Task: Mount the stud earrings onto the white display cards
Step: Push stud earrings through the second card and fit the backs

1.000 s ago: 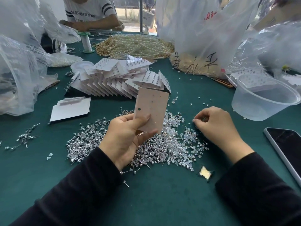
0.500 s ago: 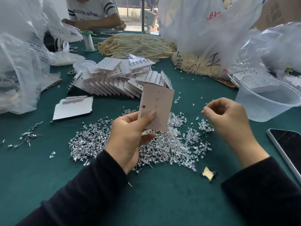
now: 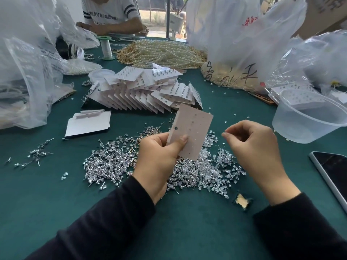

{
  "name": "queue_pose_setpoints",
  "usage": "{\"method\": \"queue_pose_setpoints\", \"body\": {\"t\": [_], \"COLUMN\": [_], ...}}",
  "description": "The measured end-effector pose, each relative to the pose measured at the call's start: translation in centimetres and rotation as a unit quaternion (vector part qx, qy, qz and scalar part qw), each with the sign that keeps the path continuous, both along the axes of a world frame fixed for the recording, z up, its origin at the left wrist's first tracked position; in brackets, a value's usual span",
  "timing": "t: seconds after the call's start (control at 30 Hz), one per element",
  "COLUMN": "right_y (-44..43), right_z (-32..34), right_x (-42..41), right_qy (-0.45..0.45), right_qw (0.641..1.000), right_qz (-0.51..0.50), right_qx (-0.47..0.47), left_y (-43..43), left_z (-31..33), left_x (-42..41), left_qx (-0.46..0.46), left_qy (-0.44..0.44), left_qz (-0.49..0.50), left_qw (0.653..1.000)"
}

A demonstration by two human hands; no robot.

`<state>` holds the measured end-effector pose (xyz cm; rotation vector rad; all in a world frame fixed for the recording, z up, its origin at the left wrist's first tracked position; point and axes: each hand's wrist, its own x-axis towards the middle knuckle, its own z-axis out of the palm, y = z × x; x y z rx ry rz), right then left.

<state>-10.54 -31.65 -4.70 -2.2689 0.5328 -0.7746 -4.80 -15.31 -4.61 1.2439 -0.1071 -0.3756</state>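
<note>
Worktop (image 3: 187, 228): dark green cloth, with a window behind it.
Left hand (image 3: 159, 158): grip closed on a blank card (image 3: 195, 128), thumb across its face. The card is held tilted above the pile of stud earrings (image 3: 112, 162).
Right hand (image 3: 251, 147): raised just beside the card, fingertips drawn together. It is perhaps pinching a stud, too small to tell.
Behind: stack of filled cards (image 3: 146, 91).
Right: clear tub (image 3: 308, 121), phone (image 3: 332, 171).
Far side: pearl strands (image 3: 163, 53), plastic bags (image 3: 240, 30), a second person (image 3: 110, 14) seated.
</note>
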Motion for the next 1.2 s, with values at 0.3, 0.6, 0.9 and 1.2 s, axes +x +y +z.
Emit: {"method": "queue_pose_setpoints", "body": {"t": [0.3,0.6,0.9,1.2], "right_y": [1.5,6.1,6.1,6.1], "right_z": [0.7,0.4,-0.8,-1.1], "right_x": [-0.8,-1.0,-0.1,0.1], "right_qy": [-0.047,-0.179,-0.186,-0.196], "right_qw": [0.999,0.977,0.974,0.971], "right_qz": [0.013,0.1,0.121,0.139], "right_qx": [0.0,-0.057,-0.045,-0.003], "left_y": [0.1,-0.1,-0.3,-0.2], "left_z": [-0.3,-0.7,-0.3,-0.1], "left_x": [0.4,0.2,-0.2,-0.3], "left_qx": [0.02,0.021,0.004,-0.008], "left_qy": [-0.032,-0.041,-0.049,-0.047], "left_qz": [0.04,0.018,0.0,-0.002], "left_qw": [0.998,0.999,0.999,0.999]}}
